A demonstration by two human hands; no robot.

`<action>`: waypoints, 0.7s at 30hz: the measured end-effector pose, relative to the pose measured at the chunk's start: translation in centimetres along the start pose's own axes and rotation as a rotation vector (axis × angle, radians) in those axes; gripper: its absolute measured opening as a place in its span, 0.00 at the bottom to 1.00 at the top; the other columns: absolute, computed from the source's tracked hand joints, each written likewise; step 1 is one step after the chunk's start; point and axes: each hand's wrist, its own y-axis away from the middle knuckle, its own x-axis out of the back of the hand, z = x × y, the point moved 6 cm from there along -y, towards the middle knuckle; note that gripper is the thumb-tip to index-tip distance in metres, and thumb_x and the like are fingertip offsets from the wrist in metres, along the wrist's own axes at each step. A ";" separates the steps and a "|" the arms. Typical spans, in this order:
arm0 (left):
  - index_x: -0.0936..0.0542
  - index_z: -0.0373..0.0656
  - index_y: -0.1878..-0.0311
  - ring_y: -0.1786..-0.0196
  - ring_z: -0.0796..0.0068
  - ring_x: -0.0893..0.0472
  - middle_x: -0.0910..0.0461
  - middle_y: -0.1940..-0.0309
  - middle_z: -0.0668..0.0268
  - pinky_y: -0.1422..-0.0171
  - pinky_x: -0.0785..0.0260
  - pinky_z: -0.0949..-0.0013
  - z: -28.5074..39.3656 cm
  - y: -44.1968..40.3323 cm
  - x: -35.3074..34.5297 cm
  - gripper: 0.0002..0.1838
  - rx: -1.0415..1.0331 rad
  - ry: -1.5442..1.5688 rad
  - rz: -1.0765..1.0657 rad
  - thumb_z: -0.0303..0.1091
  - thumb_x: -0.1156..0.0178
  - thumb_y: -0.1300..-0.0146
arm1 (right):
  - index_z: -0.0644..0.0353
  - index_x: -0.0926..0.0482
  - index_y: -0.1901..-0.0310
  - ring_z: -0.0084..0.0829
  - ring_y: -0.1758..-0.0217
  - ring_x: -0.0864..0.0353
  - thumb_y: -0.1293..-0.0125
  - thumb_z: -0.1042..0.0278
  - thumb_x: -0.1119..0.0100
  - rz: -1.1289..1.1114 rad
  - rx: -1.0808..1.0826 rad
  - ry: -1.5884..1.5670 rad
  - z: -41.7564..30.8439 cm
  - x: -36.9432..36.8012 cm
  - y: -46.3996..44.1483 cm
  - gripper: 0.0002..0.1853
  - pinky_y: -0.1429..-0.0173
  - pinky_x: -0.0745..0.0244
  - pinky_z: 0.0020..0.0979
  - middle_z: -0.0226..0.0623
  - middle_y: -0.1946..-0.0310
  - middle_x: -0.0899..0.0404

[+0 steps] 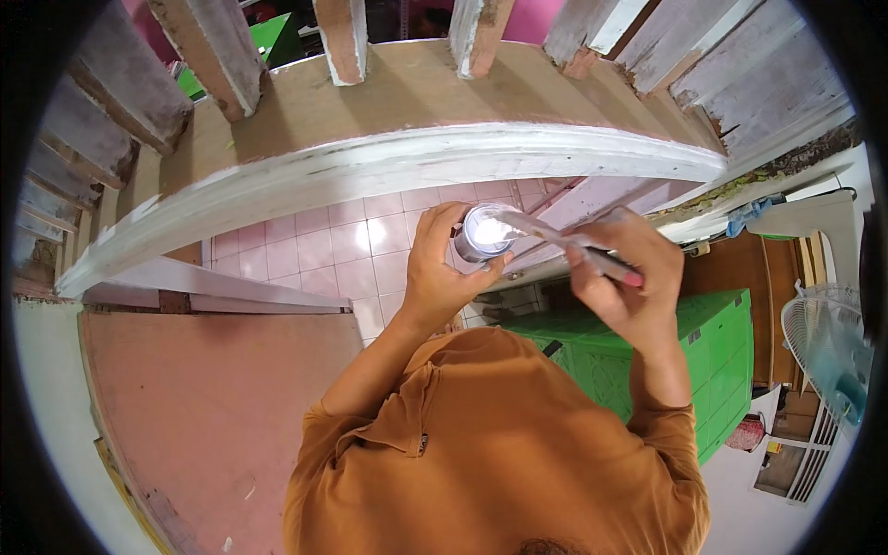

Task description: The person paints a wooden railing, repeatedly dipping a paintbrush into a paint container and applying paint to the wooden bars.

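Observation:
My left hand [433, 264] is wrapped round a small open can [474, 245] with white paint inside, held out in front of my chest. In my right hand [631, 277] is a paintbrush [601, 262] with a red-tipped handle, blurred by motion. The brush slants to the left, and its front end is over or in the mouth of the can; its bristles cannot be made out against the white paint. Just beyond both hands runs a curved wooden rail [407, 153], its near edge coated white in streaks and its top brown.
Upright wooden slats [342, 42], patchy with white, stand above the rail. Below lie pink floor tiles [347, 242]. A green crate-like box [712, 356] is under my right arm, with a fan [828, 342] farther right. A reddish-brown panel [213, 398] is at left.

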 end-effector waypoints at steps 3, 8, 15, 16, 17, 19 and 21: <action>0.21 0.35 0.40 0.43 0.56 0.20 0.20 0.45 0.54 0.37 0.25 0.58 0.2 -0.1 0.2 0.35 0.005 0.009 -0.005 0.31 0.16 0.52 | 0.64 0.14 0.59 0.27 0.72 0.16 0.36 0.71 0.27 0.043 -0.182 -0.125 1.5 0.6 0.5 0.08 0.66 0.24 0.29 0.37 0.70 0.15; 0.20 0.35 0.40 0.43 0.56 0.20 0.19 0.46 0.54 0.38 0.24 0.58 0.7 0.0 0.8 0.35 -0.045 -0.006 0.006 0.31 0.16 0.52 | 0.68 0.15 0.56 0.22 0.74 0.18 0.29 0.72 0.31 0.123 -0.492 -0.517 4.0 -0.6 2.2 0.08 0.67 0.25 0.24 0.34 0.71 0.15; 0.22 0.33 0.39 0.46 0.63 0.21 0.21 0.45 0.54 0.43 0.27 0.64 2.1 0.0 1.9 0.37 -0.087 -0.059 -0.019 0.31 0.16 0.52 | 0.72 0.18 0.56 0.27 0.79 0.22 0.24 0.69 0.39 0.192 -0.617 -0.700 5.5 -1.2 2.9 0.11 0.74 0.28 0.27 0.39 0.74 0.18; 0.21 0.34 0.39 0.45 0.60 0.20 0.20 0.46 0.54 0.41 0.25 0.62 2.3 0.0 2.1 0.36 -0.069 -0.037 -0.012 0.31 0.16 0.52 | 0.72 0.18 0.56 0.27 0.79 0.22 0.24 0.69 0.39 0.190 -0.613 -0.704 5.6 -1.3 3.0 0.11 0.74 0.28 0.27 0.39 0.74 0.18; 0.20 0.35 0.40 0.44 0.56 0.20 0.20 0.46 0.54 0.39 0.24 0.59 2.4 0.0 2.3 0.35 -0.050 -0.015 -0.004 0.30 0.16 0.52 | 0.72 0.17 0.56 0.27 0.79 0.23 0.23 0.68 0.39 0.200 -0.634 -0.739 5.8 -1.5 3.2 0.12 0.74 0.28 0.28 0.39 0.74 0.18; 0.20 0.35 0.40 0.44 0.57 0.20 0.20 0.46 0.54 0.40 0.24 0.60 2.9 0.1 2.8 0.35 -0.052 -0.021 0.002 0.30 0.16 0.52 | 0.72 0.17 0.55 0.28 0.80 0.23 0.23 0.66 0.39 0.206 -0.650 -0.778 6.0 -1.6 3.3 0.13 0.75 0.28 0.28 0.39 0.74 0.18; 0.20 0.35 0.40 0.44 0.57 0.20 0.20 0.45 0.54 0.40 0.24 0.60 3.2 0.2 3.2 0.35 -0.057 -0.027 0.009 0.30 0.16 0.52 | 0.71 0.16 0.52 0.29 0.79 0.19 0.23 0.68 0.37 0.211 -0.720 -0.943 6.2 -2.1 3.4 0.12 0.73 0.25 0.29 0.41 0.74 0.16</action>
